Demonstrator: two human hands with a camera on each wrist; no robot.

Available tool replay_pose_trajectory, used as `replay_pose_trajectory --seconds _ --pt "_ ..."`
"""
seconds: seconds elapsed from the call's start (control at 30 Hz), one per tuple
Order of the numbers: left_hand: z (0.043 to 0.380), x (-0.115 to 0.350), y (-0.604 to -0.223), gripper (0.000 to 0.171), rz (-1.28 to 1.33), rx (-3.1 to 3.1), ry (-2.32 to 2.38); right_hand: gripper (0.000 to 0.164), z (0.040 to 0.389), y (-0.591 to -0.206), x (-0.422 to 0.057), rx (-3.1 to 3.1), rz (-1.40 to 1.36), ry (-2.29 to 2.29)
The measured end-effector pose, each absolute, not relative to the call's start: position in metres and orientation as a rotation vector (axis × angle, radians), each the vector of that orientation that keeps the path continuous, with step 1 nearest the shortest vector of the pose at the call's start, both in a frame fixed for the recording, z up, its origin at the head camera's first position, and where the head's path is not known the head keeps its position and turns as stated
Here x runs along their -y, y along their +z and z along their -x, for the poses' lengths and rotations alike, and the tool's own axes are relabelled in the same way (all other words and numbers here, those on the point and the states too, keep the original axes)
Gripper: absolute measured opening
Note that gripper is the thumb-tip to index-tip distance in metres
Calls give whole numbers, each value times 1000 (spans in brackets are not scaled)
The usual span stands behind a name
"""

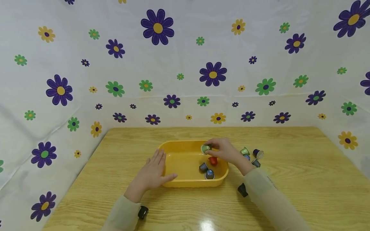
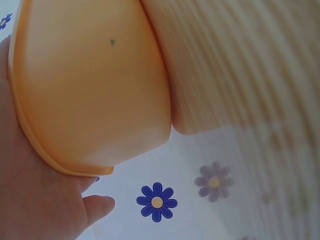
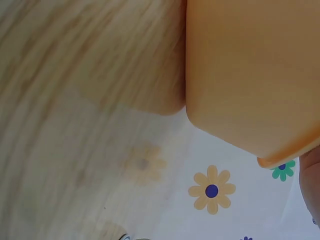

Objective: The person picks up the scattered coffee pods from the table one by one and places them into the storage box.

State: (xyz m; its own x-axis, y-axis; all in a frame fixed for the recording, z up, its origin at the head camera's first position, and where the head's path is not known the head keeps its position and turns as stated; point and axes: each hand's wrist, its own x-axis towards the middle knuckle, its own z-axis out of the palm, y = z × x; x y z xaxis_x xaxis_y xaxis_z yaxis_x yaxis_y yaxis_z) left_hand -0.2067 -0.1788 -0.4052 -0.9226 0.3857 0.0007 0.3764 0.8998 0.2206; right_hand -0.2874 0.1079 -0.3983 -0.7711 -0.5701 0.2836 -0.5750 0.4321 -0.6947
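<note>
My right hand (image 1: 226, 150) pinches a light green coffee capsule (image 1: 204, 149) over the back right part of a yellow tray (image 1: 182, 163). Below it, a red capsule (image 1: 213, 161), a dark grey capsule (image 1: 203, 167) and a capsule with a blue top (image 1: 209, 175) lie in the tray's right end. At the tray's left end, my left hand (image 1: 150, 171) rests on the rim with straight fingers, its thumb spread over the front corner. The left wrist view shows that hand (image 2: 40, 200) against the tray's outer side. In the right wrist view the held capsule is hidden.
Right of the tray, on the wooden table (image 1: 295, 179), lie a green capsule (image 1: 244, 151), a blue one (image 1: 247, 157), a dark one (image 1: 258, 153) and a grey one (image 1: 256, 163), close to my right forearm. A flowered cloth (image 1: 185, 57) hangs behind the table.
</note>
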Motion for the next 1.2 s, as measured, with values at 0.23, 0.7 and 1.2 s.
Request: replay_pose_trajectory --seconds 0.23,0.7,1.2 --pt "206 179 -405 92 -604 -3022 342 27 291 -402 -103 2671 -1070 1276" --pt "206 179 -405 92 -608 -3023 349 27 292 -399 -94 2694 -1101 1261" --pt "207 179 -406 94 -615 -3029 318 33 294 -400 -92 2788 -1115 1172"
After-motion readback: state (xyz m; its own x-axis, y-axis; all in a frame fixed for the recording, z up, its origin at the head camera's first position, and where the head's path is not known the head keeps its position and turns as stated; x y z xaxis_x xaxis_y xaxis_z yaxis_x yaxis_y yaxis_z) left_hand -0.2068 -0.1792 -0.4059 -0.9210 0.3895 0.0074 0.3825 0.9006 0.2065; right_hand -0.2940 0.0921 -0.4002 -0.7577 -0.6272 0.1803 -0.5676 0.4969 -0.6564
